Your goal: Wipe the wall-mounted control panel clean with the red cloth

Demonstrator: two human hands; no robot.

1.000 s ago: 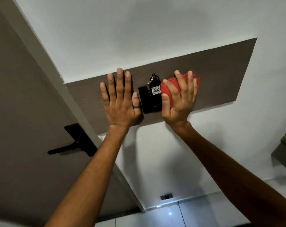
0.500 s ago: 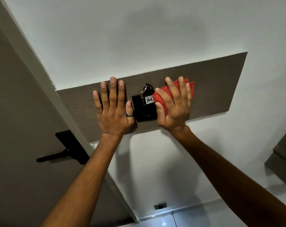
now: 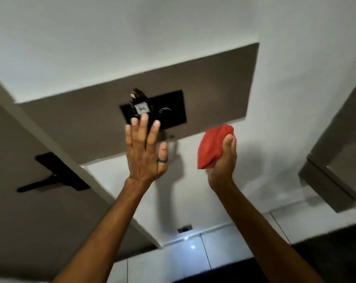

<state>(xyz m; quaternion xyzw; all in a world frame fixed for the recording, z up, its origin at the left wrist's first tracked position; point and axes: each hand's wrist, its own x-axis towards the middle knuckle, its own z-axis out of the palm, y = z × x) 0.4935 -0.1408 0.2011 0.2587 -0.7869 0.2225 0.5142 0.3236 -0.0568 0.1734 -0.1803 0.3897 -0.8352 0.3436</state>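
The black control panel (image 3: 169,110) is mounted on a brown wooden board (image 3: 214,82) on the white wall. A key bunch with a white tag (image 3: 141,108) hangs at the panel's left part. My left hand (image 3: 145,152) is raised with fingers spread, its fingertips just below the tag, off the board. My right hand (image 3: 224,160) is lower right of the panel, away from the wall, and grips the bunched red cloth (image 3: 213,146).
A brown door with a black lever handle (image 3: 52,176) stands at the left, behind a white door frame (image 3: 71,160). A brown cabinet edge (image 3: 334,160) juts in at the right. A small wall socket (image 3: 184,228) sits low, above the glossy tiled floor.
Both hands have come off the board. The right hand pulled the cloth down and right, uncovering the whole panel. The left hand lifted away from the board.
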